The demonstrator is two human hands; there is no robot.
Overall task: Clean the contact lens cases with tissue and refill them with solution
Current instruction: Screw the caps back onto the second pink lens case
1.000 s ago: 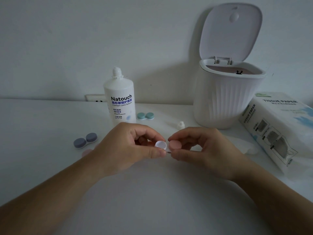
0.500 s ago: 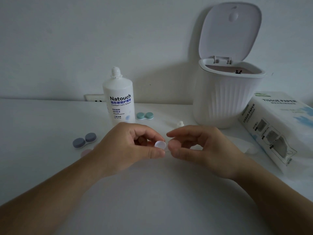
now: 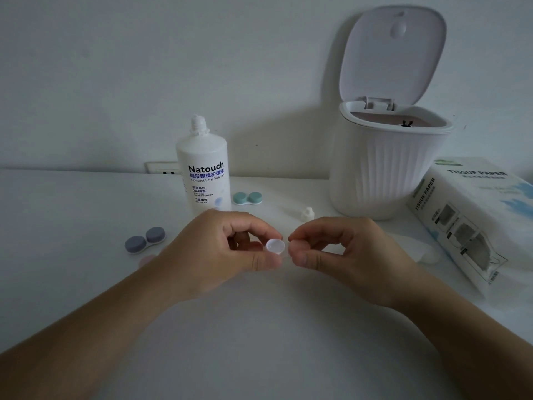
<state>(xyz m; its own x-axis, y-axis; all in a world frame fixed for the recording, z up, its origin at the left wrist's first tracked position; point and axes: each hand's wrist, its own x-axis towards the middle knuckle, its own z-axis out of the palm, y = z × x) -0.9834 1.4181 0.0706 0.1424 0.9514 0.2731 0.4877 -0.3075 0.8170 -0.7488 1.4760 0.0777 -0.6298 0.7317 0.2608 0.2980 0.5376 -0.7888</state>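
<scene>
**Pink cap slips from sight as hands work a lens case**

The pink cap that showed between the right hand's fingertips 1 second ago is now hidden, that hand having turned its fingers over it. The left hand (image 3: 222, 249) pinches the clear lens case (image 3: 275, 245) between thumb and forefinger, its open well facing the camera, above the bench (image 3: 72, 215). The right hand (image 3: 343, 249) sits just beside the case, fingers curled; whether it holds the cap cannot be told. Behind the left hand stand the grey case (image 3: 145, 239), the uncapped solution bottle (image 3: 205, 171) and the teal case (image 3: 247, 198), unmoved; further right are the bottle's cap (image 3: 307, 214), the open bin (image 3: 389, 157), a tissue (image 3: 418, 249) and the tissue box (image 3: 476, 215). The step appears to be closing the case: keep it level and seat the cap squarely before twisting.
</scene>
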